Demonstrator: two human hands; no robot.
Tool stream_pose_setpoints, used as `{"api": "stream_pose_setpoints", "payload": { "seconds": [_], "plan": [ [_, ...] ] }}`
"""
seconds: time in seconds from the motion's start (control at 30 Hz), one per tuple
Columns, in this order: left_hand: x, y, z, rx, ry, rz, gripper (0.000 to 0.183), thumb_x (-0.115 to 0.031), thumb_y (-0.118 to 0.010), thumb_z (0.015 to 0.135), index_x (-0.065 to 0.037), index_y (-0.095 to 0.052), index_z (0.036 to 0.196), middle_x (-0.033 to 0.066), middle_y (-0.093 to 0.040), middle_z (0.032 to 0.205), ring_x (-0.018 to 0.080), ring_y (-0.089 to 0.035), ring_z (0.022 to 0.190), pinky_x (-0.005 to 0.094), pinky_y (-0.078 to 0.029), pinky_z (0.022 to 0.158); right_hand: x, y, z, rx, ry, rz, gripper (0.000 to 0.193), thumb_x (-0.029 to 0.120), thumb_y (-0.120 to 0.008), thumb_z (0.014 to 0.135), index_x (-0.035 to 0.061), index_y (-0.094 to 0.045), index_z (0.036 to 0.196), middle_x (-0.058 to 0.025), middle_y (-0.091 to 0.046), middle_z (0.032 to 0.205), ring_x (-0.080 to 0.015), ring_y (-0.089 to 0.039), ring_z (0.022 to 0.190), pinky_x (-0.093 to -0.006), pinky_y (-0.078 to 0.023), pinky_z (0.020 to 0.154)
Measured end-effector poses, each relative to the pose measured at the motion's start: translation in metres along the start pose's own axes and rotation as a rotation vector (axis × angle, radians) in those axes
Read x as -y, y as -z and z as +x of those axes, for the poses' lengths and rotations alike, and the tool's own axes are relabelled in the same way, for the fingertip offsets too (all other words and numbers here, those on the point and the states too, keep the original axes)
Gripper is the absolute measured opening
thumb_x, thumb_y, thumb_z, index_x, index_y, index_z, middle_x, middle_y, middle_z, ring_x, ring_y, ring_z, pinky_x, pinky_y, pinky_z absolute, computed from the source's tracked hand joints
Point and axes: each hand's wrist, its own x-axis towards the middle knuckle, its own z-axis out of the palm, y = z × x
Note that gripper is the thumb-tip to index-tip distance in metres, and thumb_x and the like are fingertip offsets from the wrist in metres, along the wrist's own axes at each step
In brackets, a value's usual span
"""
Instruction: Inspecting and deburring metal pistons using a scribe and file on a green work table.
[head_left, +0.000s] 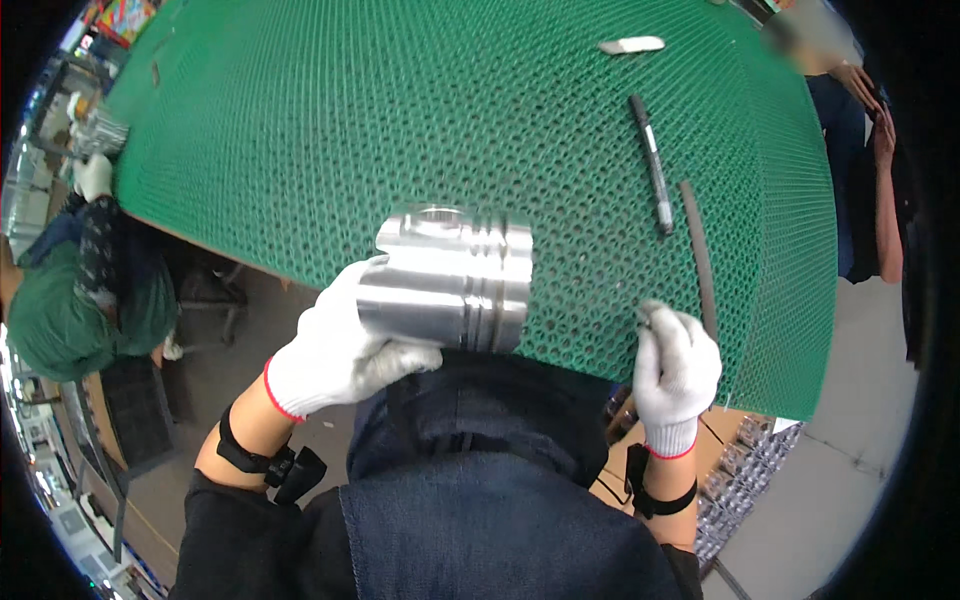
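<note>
A shiny metal piston [445, 285] with ring grooves around one end lies sideways in the grip of my left hand [345, 335]. The white-gloved fingers wrap its plain end, at the near edge of the green mat. My right hand [677, 370], also in a white glove, is at the mat's near right with its fingers curled together. Whatever those fingers may hold is hidden. A thin dark grey strip [697, 250] runs along the mat, its near end passing beside my right hand. Beyond it lies a black marker pen [652, 165].
The green dimpled mat [300, 130] covers the table. A small white-handled tool [632, 45] lies at its far side. Below the right edge stand several shiny metal parts [745, 480]. One person [90, 290] works at the left; another person [850, 170] stands at the right.
</note>
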Motion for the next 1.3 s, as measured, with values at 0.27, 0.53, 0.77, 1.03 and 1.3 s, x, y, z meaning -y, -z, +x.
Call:
{"api": "stream_pose_setpoints", "payload": {
  "seconds": [0.27, 0.53, 0.77, 1.03, 1.3],
  "plan": [
    [0.009, -0.022, -0.035, -0.188, -0.117, 0.031, 0.054, -0.03, -0.088, 0.071, -0.002, -0.068, 0.113, 0.0131, -0.063, 0.122, 0.0309, -0.061, 0.116, 0.0405, -0.048, 0.101, 0.006, -0.008, -0.001, 0.01, -0.014, 0.002, 0.031, -0.004, -0.07, 0.075, 0.006, -0.071, 0.105, -0.0121, -0.068, 0.085, -0.0276, -0.066, 0.071, -0.035, -0.053, 0.066],
    [-0.001, 0.004, -0.004, -0.482, 0.561, -0.86, 0.047, -0.024, -0.055, 0.096, 0.008, -0.052, 0.13, 0.0154, -0.065, 0.117, 0.022, -0.064, 0.105, 0.0339, -0.05, 0.095, 0.009, -0.002, -0.001, 0.015, -0.044, -0.018, 0.03, -0.004, -0.069, 0.075, 0.0053, -0.07, 0.104, -0.0133, -0.068, 0.084, -0.0295, -0.066, 0.07, -0.036, -0.052, 0.064],
    [-0.003, -0.003, 0.026, -0.369, 0.327, -0.635, 0.042, -0.01, -0.055, 0.095, 0.01, -0.049, 0.132, 0.0194, -0.063, 0.116, 0.0222, -0.06, 0.104, 0.0333, -0.046, 0.094, 0.006, -0.003, -0.004, 0.018, -0.042, -0.028, 0.031, -0.002, -0.069, 0.075, 0.0063, -0.07, 0.105, -0.0127, -0.067, 0.084, -0.0299, -0.064, 0.07, -0.0374, -0.05, 0.062],
    [-0.036, 0.048, 0.062, -0.11, -0.118, 0.349, 0.045, -0.021, -0.074, 0.077, 0.001, -0.062, 0.115, 0.0141, -0.065, 0.102, 0.0318, -0.061, 0.102, 0.043, -0.045, 0.095, 0.002, 0.0, -0.003, 0.031, -0.053, -0.064, 0.036, 0.002, -0.07, 0.077, 0.0119, -0.07, 0.112, -0.0095, -0.067, 0.086, -0.0276, -0.064, 0.071, -0.0358, -0.05, 0.062],
    [-0.002, 0.058, 0.033, 0.055, -0.293, 0.347, 0.043, -0.035, -0.079, 0.066, -0.005, -0.065, 0.092, 0.0245, -0.052, 0.134, 0.0514, -0.047, 0.128, 0.0585, -0.044, 0.101, 0.022, 0.045, -0.01, 0.212, -0.407, 0.604, 0.036, -0.01, -0.049, 0.086, -0.0039, -0.061, 0.12, -0.0159, -0.065, 0.108, -0.0144, -0.065, 0.073, -0.0261, -0.051, 0.06]
  ]
}}
